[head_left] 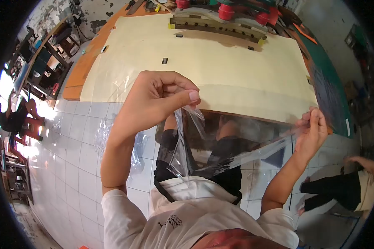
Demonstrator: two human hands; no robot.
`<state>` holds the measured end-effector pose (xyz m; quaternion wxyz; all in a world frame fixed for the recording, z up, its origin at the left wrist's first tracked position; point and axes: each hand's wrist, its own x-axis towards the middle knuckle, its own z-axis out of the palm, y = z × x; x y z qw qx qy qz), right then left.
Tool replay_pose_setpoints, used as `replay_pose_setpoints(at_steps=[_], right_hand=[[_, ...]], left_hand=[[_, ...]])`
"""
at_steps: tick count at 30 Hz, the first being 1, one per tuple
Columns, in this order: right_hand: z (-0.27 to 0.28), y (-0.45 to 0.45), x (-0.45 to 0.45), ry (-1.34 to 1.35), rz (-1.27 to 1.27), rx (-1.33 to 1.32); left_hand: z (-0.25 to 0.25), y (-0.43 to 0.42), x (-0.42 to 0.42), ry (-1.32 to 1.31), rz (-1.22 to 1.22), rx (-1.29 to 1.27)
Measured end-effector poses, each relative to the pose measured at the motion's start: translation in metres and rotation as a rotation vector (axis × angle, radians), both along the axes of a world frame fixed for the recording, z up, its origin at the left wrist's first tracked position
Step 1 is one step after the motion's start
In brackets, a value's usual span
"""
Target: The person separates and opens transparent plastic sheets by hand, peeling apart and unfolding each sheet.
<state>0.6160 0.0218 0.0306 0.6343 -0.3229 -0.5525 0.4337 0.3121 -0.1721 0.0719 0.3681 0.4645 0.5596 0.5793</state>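
In the head view, your left hand [156,97] is at 11 o'clock, its fingers curled with thumb and fingertips pinching a gathered bit of clear film [179,159]. Your right hand [311,133] is at 3 o'clock, its fingers pinching the film's other end. The film stretches between them, sagging toward 6 o'clock above your lap. Beyond it, a cream sheet [237,66] covers much of the counter [74,92], with small black pieces [165,61] on it and a long brown bar [218,29] at 12 o'clock. A green mat [344,118] lies at 3 o'clock. Another person [340,189] shows at 4 o'clock.
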Motion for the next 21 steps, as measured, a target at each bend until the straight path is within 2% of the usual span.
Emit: replay_pose_setpoints(at_steps=[6,9,11,21], right_hand=[[0.001,0.002,0.001,0.015,0.02,0.027],[0.002,0.002,0.004,0.001,0.02,0.036],[0.003,0.002,0.004,-0.01,0.018,0.042],[0.002,0.002,0.006,0.01,0.041,0.048]], left_hand=[[0.009,0.004,-0.004,0.048,-0.048,-0.025],[0.02,0.008,-0.01,0.104,-0.158,-0.075],[0.025,0.01,-0.015,0.264,-0.2,-0.192],[0.032,0.012,-0.016,0.258,-0.198,-0.172]])
